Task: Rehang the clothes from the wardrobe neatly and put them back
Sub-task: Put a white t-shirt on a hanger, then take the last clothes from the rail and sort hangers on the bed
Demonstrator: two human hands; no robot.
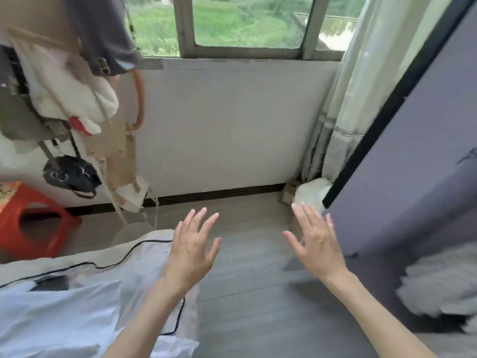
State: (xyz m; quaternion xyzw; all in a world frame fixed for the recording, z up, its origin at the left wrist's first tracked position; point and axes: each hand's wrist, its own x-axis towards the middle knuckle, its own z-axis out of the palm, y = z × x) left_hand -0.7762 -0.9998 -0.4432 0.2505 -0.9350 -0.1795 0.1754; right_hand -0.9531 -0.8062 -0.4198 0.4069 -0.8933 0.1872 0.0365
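Beside the bed's edge (144,244), a left hand (192,250) and right hand (316,248) hover with fingers spread, grasping nothing, over a grey floor (245,306), the rehanging seemingly not begun: clothes (64,81) hang bunched at the window wall (227,125), the wardrobe (413,151) at right

A home bedroom: bed (64,293), hung clothes (64,94), curtained window (245,21).

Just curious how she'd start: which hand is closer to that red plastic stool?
Left. The left hand hovers open over the edge of the white bedding, right of the red stool. The right hand is farther right, beside the grey wardrobe.
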